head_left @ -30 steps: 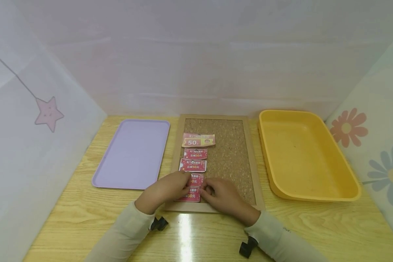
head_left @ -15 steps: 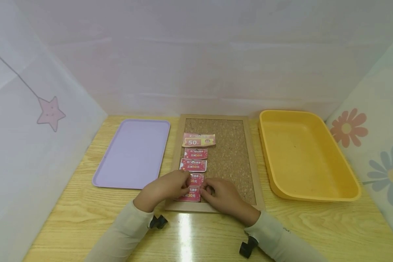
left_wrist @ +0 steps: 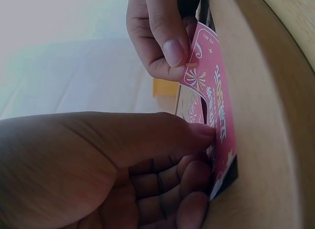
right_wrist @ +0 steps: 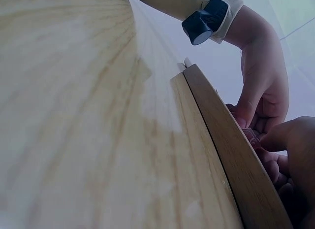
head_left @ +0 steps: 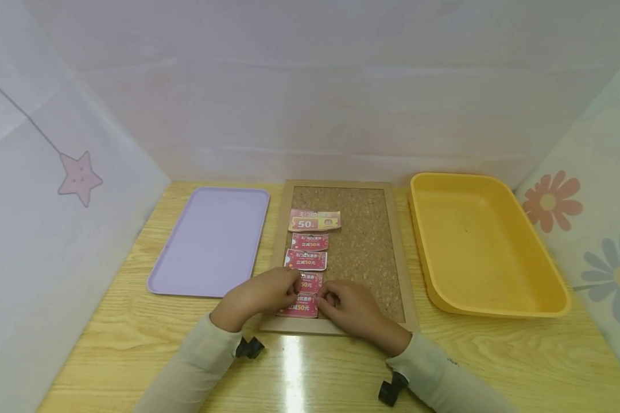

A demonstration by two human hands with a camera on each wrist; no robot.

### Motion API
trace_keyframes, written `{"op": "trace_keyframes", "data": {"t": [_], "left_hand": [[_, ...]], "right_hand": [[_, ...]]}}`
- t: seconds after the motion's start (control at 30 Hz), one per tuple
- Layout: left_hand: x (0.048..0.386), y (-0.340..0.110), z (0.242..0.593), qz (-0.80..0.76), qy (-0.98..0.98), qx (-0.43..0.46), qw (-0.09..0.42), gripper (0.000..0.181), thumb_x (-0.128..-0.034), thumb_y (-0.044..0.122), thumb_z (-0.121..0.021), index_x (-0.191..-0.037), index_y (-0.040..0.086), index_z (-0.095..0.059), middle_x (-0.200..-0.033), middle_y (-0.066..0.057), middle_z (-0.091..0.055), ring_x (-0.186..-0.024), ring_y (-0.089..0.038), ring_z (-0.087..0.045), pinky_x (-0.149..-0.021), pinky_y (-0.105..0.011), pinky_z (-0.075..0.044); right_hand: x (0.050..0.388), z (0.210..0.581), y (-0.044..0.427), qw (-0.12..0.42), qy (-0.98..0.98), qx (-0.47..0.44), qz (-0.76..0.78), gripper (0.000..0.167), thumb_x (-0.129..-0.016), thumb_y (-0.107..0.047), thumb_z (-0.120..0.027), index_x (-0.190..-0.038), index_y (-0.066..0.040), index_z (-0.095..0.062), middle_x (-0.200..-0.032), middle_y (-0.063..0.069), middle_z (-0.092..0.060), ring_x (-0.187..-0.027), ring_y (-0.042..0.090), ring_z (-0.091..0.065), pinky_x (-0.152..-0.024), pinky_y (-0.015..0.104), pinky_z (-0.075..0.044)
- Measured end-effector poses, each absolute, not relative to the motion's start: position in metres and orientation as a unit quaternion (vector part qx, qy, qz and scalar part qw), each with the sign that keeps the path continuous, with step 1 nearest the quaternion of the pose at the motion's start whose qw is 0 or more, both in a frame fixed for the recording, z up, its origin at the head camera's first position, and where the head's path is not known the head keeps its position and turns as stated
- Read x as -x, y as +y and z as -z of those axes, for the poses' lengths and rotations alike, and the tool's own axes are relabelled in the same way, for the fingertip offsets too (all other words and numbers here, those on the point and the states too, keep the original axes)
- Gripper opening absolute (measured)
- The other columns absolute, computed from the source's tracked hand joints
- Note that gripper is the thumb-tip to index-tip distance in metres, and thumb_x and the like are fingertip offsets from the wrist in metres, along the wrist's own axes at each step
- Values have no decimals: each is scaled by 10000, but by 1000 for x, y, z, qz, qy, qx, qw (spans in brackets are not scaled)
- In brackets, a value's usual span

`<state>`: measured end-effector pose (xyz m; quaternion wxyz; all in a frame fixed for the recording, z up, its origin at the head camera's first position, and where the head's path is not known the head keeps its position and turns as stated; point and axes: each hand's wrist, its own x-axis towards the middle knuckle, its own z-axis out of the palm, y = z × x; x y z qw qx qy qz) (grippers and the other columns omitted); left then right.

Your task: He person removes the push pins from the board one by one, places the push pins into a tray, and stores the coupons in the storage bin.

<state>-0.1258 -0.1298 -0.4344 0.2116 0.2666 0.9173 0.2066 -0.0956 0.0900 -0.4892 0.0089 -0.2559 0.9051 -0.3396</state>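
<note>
A framed cork board (head_left: 361, 246) lies in the middle of the table with a column of red and pink paper coupons along its left side. The lowest coupon (head_left: 301, 310) is at the board's near end. My left hand (head_left: 258, 295) holds it toward its left, thumb on the printed face (left_wrist: 224, 98) and fingers curled at the edge. At the other end, my right hand (head_left: 353, 307) pinches the corner between thumb and forefinger. Just above, another coupon (head_left: 312, 282) is partly covered by the left fingers. A small shiny pin (head_left: 303, 275) shows beside them.
A lilac tray (head_left: 206, 241) lies left of the board, and a deep yellow bin (head_left: 485, 252) stands on its right. Further up the board are a coupon (head_left: 306, 261), a smaller one (head_left: 310, 242) and a yellow-and-pink one (head_left: 315, 221). Printed cloth walls surround the table.
The hands stay on the lowest coupon with almost no movement. The whole head view has shifted very slightly.
</note>
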Motion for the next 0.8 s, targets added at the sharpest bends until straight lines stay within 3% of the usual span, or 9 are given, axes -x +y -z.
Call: {"op": "trace_keyframes", "data": {"t": [0.8], "left_hand": [[127, -131, 436, -206, 914, -277, 212, 64, -898, 82, -650, -912, 103, -592, -715, 47, -544, -603, -86, -506, -582, -274, -459]], "right_hand": [[95, 492, 90, 1, 903, 241, 356, 169, -866, -302, -692, -736, -332, -588, -607, -182, -484, -535, 11, -424, -495, 221, -348]]}}
